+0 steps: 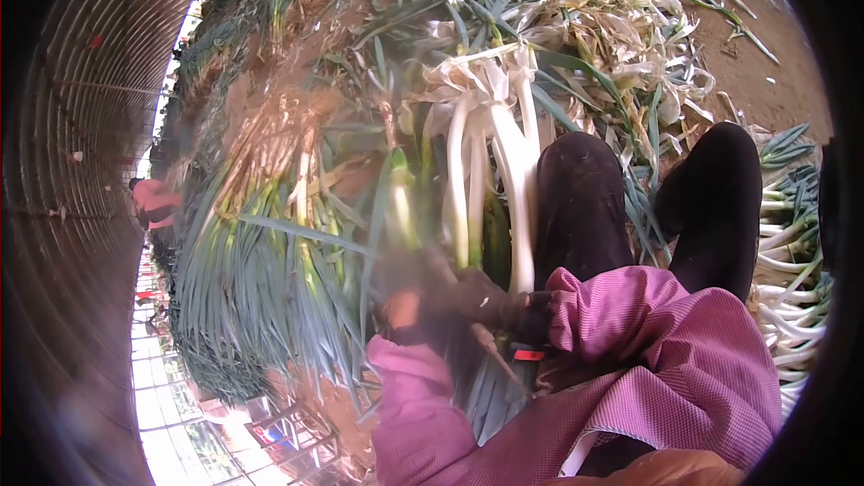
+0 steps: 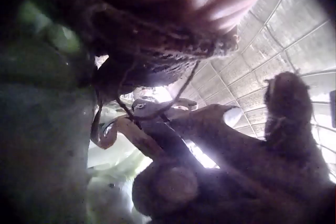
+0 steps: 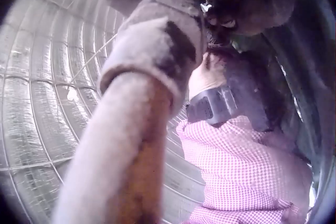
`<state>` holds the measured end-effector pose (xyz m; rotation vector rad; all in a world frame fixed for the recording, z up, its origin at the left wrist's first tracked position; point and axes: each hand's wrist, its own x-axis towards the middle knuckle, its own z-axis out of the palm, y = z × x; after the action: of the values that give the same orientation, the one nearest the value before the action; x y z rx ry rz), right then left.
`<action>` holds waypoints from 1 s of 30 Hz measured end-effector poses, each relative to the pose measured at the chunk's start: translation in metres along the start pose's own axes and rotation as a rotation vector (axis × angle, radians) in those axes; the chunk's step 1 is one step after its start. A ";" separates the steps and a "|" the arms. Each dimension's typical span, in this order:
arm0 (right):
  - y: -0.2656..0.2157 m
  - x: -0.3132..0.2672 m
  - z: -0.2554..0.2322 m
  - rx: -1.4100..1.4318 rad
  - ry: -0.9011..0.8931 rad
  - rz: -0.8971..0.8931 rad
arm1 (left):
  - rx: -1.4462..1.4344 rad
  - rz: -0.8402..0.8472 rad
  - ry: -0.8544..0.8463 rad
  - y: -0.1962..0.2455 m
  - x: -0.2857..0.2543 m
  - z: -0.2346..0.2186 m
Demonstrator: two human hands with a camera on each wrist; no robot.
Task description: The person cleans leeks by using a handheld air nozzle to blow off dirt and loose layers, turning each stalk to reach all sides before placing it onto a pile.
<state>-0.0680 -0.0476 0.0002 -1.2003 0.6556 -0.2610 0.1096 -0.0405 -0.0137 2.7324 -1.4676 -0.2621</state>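
Beside dark knee [image 1: 583, 207]: leeks [image 1: 515, 180] (thick, white), near ends at hands [image 1: 495, 304].

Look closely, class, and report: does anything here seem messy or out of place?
Withered leaves lie tangled in an untidy heap on the soil. They look odd compared with the green leeks, laid mostly in one direction.

Seen from above, the head view looks down across pink checked sleeves [image 1: 666, 333], a ribbed arched roof [image 1: 85, 117] at 9 o'clock. The left wrist view faces upward past nearby dark, fuzzy fingers [image 2: 289, 108], roof at 2 o'clock. The right wrist view, close behind a grey-and-orange cylindrical shaft [image 3: 115, 150], shares roof and sleeve with the head view.
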 end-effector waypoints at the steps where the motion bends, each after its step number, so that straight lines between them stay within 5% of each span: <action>1: -0.003 -0.003 -0.002 0.030 0.007 0.004 | 0.015 0.004 -0.016 0.006 -0.006 -0.004; 6: 0.029 0.018 0.013 -0.011 0.041 0.009 | -0.214 -0.020 -0.065 0.049 -0.058 -0.045; 11: 0.037 0.015 0.007 -0.145 0.044 -0.367 | -0.144 0.115 0.044 0.017 -0.087 -0.027; 15: 0.028 0.011 0.003 -0.343 0.020 -0.414 | -0.110 0.053 0.042 -0.003 -0.106 -0.018; 18: 0.044 0.020 0.006 -0.545 0.153 -0.729 | -0.206 -0.008 0.112 -0.007 -0.117 -0.010; 22: 0.060 0.027 0.010 -0.574 0.193 -0.719 | -0.143 0.028 0.044 0.012 -0.139 -0.033; 25: 0.062 0.030 0.008 -0.707 0.263 -0.795 | -0.212 0.206 0.096 0.004 -0.144 -0.024; 27: 0.061 0.029 0.010 -0.746 0.349 -0.727 | -0.076 0.101 0.000 0.003 -0.140 -0.023; 30: 0.061 0.024 0.016 -0.242 0.361 -0.510 | -0.051 0.077 -0.046 -0.005 -0.135 -0.017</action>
<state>-0.0485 -0.0258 -0.0602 -1.5632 0.6957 -0.8607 0.0438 0.0734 0.0209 2.6402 -1.5513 -0.3573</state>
